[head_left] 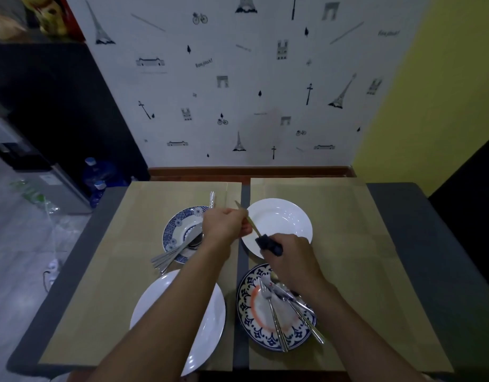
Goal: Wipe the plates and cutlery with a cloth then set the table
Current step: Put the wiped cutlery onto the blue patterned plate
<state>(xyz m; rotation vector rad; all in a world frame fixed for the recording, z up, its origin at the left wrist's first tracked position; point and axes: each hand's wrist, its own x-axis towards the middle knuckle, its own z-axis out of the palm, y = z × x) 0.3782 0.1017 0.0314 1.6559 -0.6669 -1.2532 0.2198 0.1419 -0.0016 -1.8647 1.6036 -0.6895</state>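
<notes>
Cutlery wiping is what I judge to be the step in hand. My left hand (pixel 225 224) is closed in a fist round a thin piece of cutlery (pixel 251 223), pale and slim, its tip poking out past my knuckles toward the far edge; whether it is a knife or a chopstick I cannot tell. My right hand (pixel 290 252) has its fingers (pixel 276 248) curled shut on a dark blue cloth (pixel 266 242), pinched round the near end of that piece. I hold it up over the gap between the mats so the cloth can slide along its length while the other fist steadies it.

Four plates sit on the worktop (pixel 419 244), two on each tan mat (pixel 144 312). At far left a blue-patterned plate (pixel 173 230) carries a heap of spoons and forks (pixel 174 253), handles sticking out over its near rim. At far right is a plain white plate (pixel 290 216), bare, partly under my hands. Near left lies another white plate (pixel 210 326), glossy, my forearm crossing it. Near right a blue-and-orange plate (pixel 248 312) holds forks and long metal pieces (pixel 276 318), laid crosswise. Two piles suggest wiped and unwiped kept apart, though which is which I cannot say. Table setting looks not yet begun.
</notes>
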